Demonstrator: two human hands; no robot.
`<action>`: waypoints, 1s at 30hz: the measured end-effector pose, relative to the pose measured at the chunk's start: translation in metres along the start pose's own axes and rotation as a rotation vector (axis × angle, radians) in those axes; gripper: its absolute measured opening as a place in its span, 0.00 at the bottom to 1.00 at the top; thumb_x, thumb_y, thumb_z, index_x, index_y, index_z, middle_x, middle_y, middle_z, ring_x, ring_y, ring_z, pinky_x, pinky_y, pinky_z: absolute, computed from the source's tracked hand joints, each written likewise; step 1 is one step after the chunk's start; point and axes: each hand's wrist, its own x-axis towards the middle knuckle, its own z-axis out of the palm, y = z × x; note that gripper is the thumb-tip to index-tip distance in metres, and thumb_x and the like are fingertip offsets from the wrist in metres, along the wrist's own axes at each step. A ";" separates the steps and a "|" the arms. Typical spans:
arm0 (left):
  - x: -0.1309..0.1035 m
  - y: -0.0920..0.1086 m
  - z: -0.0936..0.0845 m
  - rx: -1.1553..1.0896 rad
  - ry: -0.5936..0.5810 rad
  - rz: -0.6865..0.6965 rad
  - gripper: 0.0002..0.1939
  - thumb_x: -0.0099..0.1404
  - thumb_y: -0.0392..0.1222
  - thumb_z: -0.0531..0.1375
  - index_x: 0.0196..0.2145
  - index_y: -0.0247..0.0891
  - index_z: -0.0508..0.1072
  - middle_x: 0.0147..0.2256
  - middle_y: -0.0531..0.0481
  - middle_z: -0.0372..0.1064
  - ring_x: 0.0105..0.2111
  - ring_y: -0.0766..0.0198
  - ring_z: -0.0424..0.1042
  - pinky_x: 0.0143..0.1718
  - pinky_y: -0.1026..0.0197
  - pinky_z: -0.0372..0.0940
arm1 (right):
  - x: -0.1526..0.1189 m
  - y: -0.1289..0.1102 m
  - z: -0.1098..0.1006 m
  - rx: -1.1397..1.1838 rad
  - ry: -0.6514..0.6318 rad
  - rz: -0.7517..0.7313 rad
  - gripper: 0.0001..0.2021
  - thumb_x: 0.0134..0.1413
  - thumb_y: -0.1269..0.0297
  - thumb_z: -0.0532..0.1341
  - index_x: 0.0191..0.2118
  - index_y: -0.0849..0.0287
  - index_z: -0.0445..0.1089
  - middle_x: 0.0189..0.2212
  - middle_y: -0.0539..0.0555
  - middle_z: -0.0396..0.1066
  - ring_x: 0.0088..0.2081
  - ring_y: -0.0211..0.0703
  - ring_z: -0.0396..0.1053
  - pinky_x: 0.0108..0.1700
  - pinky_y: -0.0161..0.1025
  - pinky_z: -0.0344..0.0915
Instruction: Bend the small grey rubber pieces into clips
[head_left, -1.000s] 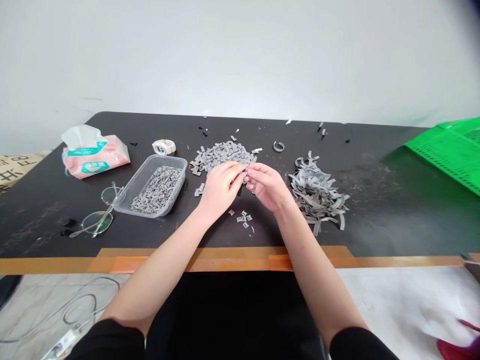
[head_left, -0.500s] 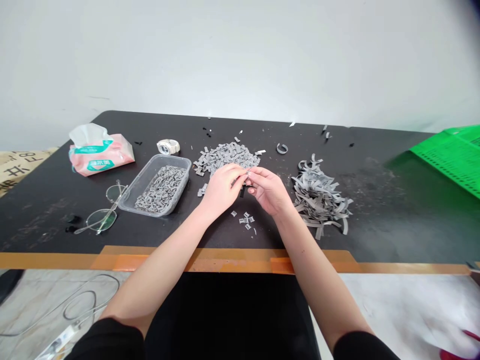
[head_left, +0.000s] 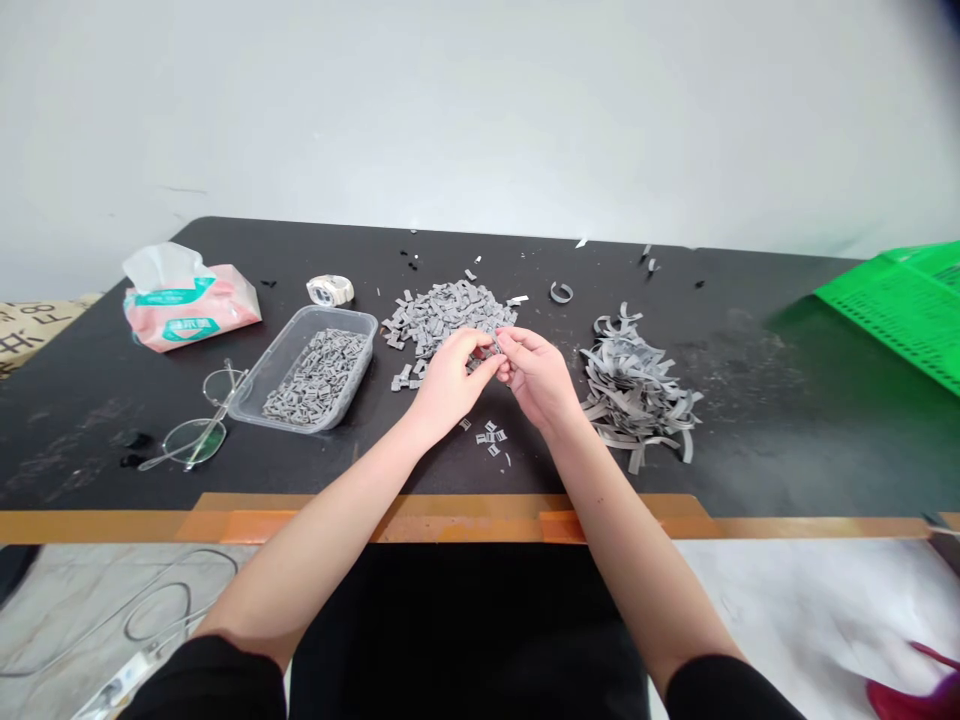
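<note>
My left hand (head_left: 459, 372) and my right hand (head_left: 536, 372) meet over the front edge of a pile of small grey flat pieces (head_left: 442, 312). Both are closed, with thumbs and fingertips pinching a small grey piece (head_left: 491, 347) between them. Its details are mostly hidden by the fingers. Below the hands, several loose grey pieces (head_left: 491, 437) with slots lie on the black table. To the left, a clear plastic tub (head_left: 238, 402) holds many small grey parts (head_left: 319, 378). Right of my right hand is a heap of curved grey strips (head_left: 637, 385).
A tissue pack (head_left: 191, 308), a white watch (head_left: 330, 290) and eyeglasses (head_left: 196, 440) lie on the left of the black table (head_left: 787, 420). One curled strip (head_left: 561, 292) sits behind the hands. A green perforated basket (head_left: 900, 305) stands at the right edge. Orange tape (head_left: 465, 520) covers the front edge.
The fingertips have shifted around the small piece, and more of it shows between them. The left thumb sits lower and further from the forefinger. The view has shifted slightly.
</note>
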 end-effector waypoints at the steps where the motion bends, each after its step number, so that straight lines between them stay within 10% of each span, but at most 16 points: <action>1: 0.000 0.000 -0.001 -0.005 0.007 -0.005 0.01 0.66 0.36 0.62 0.36 0.39 0.74 0.36 0.50 0.71 0.38 0.60 0.70 0.41 0.60 0.64 | 0.000 0.000 0.000 -0.010 -0.001 -0.001 0.18 0.37 0.59 0.77 0.35 0.59 0.77 0.21 0.46 0.70 0.23 0.33 0.63 0.24 0.33 0.62; 30: 0.003 0.003 -0.008 -0.200 0.046 -0.277 0.12 0.64 0.43 0.60 0.24 0.38 0.70 0.23 0.55 0.67 0.25 0.66 0.63 0.31 0.61 0.58 | 0.000 -0.003 -0.001 0.022 -0.057 0.043 0.16 0.34 0.63 0.79 0.32 0.61 0.78 0.24 0.49 0.74 0.29 0.35 0.71 0.31 0.34 0.69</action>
